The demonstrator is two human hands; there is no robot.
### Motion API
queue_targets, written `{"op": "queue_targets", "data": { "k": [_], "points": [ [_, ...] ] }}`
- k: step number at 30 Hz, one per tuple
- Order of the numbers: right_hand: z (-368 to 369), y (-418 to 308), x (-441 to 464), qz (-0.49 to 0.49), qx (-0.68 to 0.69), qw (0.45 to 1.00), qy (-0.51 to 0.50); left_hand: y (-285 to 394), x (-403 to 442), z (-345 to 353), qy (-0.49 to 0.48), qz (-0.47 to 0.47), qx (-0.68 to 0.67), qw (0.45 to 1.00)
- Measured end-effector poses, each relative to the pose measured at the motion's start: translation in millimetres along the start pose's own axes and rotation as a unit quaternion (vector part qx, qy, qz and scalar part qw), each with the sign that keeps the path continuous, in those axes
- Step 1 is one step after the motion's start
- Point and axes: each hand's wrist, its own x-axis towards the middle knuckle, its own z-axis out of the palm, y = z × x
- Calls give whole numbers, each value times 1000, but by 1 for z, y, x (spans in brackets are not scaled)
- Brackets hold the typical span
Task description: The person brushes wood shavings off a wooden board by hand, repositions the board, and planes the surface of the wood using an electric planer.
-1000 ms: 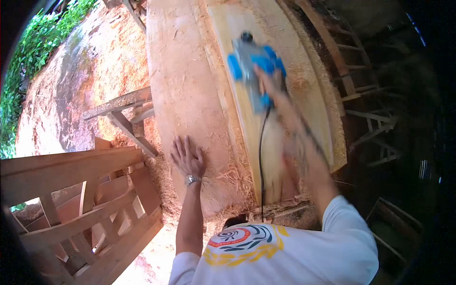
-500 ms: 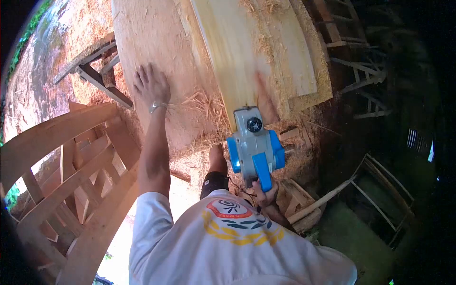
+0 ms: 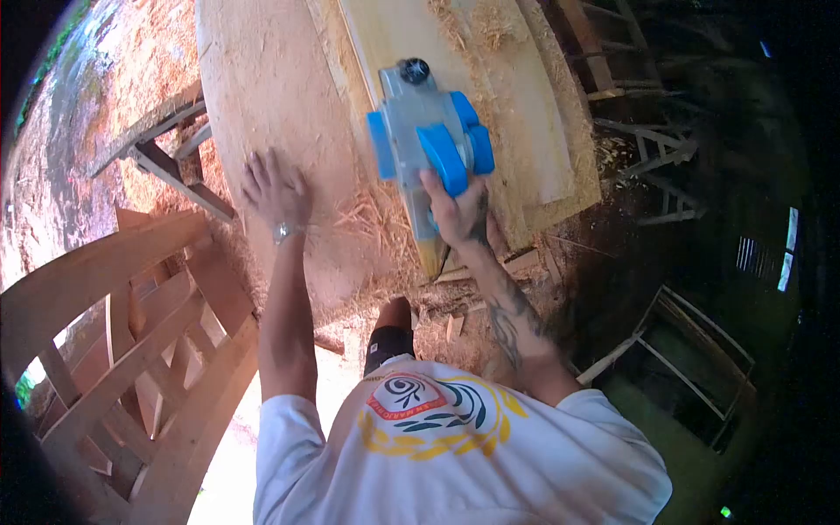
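A blue and grey power planer point(image 3: 420, 131) rests on a pale yellow board point(image 3: 376, 35). My right hand point(image 3: 459, 210) is wrapped round its rear handle. Beneath lies a wide reddish wooden slab point(image 3: 262, 79), with the pale board on its right part. My left hand point(image 3: 278, 191) lies flat on the slab, left of the planer, fingers spread and holding nothing. Curled wood shavings point(image 3: 372, 219) lie between my two hands, and more are scattered on the pale board. The planer hides the board's surface under it.
A slatted wooden frame point(image 3: 140, 324) stands at the lower left. Left of the slab is a wooden trestle point(image 3: 175, 166). More wooden stands point(image 3: 656, 157) are on the dark right side, with a thin rectangular frame point(image 3: 691, 367) at the lower right.
The planer in my right hand came back towards my body near the board's end, then moved forward again onto the board. My left hand stays flat on the slab as the view shifts.
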Motion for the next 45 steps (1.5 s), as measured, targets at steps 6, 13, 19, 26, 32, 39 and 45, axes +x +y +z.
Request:
{"op": "queue_targets", "data": {
  "k": [6, 13, 19, 26, 32, 39, 45],
  "points": [
    [66, -49, 144, -170, -54, 982, 63, -3, 4, -4, -5, 1, -12, 1000],
    [145, -70, 342, -128, -163, 973, 106, 2, 7, -12, -32, -20, -17, 999],
    [190, -100, 472, -124, -147, 976, 104, 6, 13, -18, -58, -30, -19, 998],
    [202, -123, 575, -90, -70, 993, 39, 3, 16, -19, -85, -43, -25, 995],
    [167, -125, 517, -89, -23, 995, 40, 5, 16, -24, -95, -51, -52, 993],
    [30, -14, 184, 14, 154, 988, 1, 8, 12, -20, -54, -50, -40, 996],
    [-170, -33, 2, 115, -50, 969, -214, 3, 4, -9, -91, -36, 28, 995]
  ]
}}
